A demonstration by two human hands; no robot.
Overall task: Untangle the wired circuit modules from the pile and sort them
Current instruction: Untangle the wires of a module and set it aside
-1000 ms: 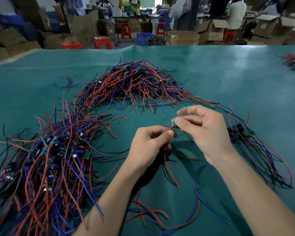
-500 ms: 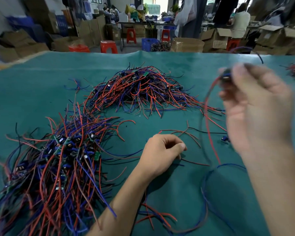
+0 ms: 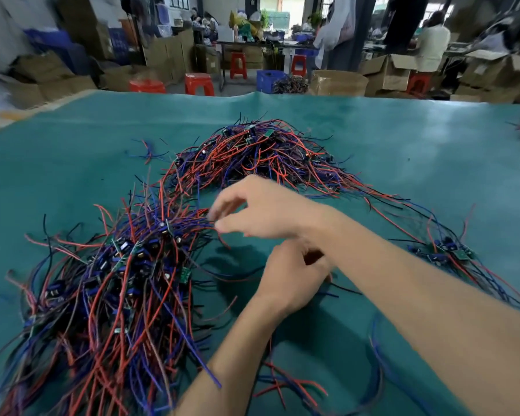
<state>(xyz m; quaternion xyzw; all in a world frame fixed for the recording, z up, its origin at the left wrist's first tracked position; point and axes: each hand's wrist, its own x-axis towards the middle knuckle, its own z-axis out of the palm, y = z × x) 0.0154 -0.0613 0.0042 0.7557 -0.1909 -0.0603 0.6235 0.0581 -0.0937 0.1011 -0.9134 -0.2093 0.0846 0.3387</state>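
The right hand [image 3: 261, 208] had its fingers [image 3: 222, 205] apart beside the near pile [image 3: 117, 280]; the left hand [image 3: 288, 277] curled, grip unclear; bare green table [image 3: 433, 163] lay beyond.

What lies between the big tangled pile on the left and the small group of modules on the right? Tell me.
In the head view, both hands: the right hand crosses above the left hand, over the green mat, between the tangled pile and the sorted modules.

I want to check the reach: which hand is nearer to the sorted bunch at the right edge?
Left. The left hand lies nearer the small bunch; the right hand reaches away, toward the near pile.
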